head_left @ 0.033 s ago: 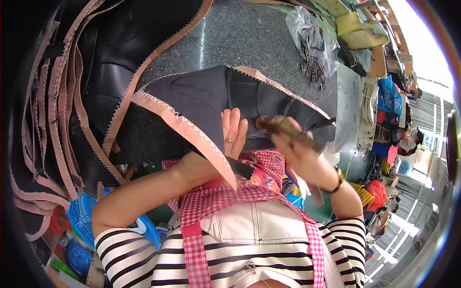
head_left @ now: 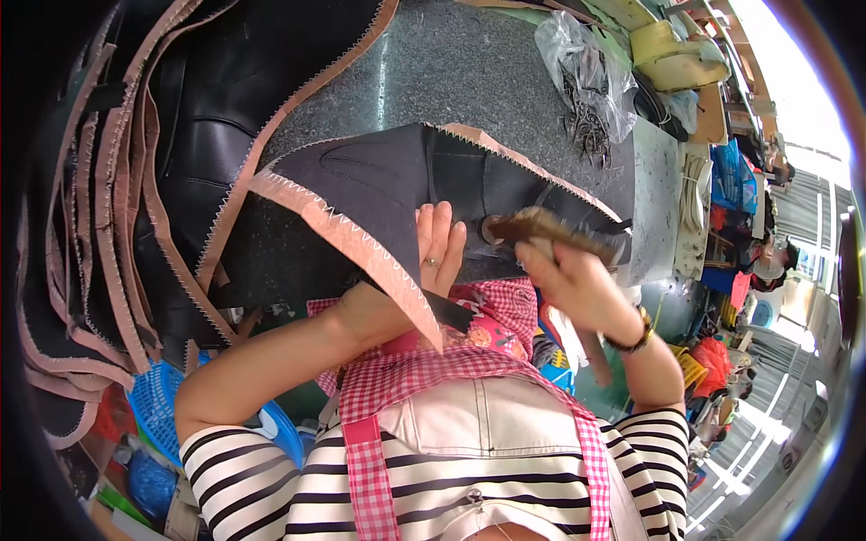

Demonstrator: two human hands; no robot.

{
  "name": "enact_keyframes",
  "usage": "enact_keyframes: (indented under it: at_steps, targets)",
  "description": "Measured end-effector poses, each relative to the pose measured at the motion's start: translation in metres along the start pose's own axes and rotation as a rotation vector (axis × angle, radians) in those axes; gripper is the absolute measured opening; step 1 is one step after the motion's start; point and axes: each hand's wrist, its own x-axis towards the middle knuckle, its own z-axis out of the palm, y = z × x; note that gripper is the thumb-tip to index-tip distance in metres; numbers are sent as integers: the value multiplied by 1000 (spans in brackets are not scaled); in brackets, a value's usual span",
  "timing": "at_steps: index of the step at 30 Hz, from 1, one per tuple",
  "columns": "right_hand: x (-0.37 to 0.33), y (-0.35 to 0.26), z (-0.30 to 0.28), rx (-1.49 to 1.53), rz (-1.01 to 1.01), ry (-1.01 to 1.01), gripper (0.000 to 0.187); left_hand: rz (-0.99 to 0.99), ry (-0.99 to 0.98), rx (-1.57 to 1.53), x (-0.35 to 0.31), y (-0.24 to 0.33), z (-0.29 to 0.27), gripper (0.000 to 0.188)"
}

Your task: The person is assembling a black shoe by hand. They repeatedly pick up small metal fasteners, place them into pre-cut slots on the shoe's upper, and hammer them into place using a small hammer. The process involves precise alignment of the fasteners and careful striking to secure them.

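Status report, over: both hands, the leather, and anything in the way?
Left hand: open against black leather. Right hand: gripping brown tool, contact with leather unclear. Leather's pink edge overlaps left hand.

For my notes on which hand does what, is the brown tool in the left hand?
No, the right hand grips the brown tool, while the left hand lies against the black material.

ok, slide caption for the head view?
Left hand resting on black material with zigzag-stitched pinkish edging, right hand gripping a brown tool over it.
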Motion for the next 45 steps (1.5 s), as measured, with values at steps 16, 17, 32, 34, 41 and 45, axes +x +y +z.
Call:
enact_keyframes:
  at_steps: [16, 17, 32, 34, 41, 45]
  targets:
    - [41, 4, -32, -1, -350, -143, 18, -17, 70, -71, -9, 1, 4, 41]
    - [42, 4, -32, -25, -366, -150, 19, -19, 83, -78, -9, 1, 6, 41]
    - [42, -48, -42, -392, -304, -317, 38, -15, 267, -186, -8, 3, 24, 30]
    - [37, -47, -24, -609, -346, -241, 41, -53, 269, -167, -7, 1, 17, 30]
    - [46, -6, -25, -295, -426, -50, 22, 25, 147, -171, -8, -3, 11, 38]
    - [21, 45, -62, 568, 165, 412, 18, -49, 153, -234, 14, -4, -32, 36]
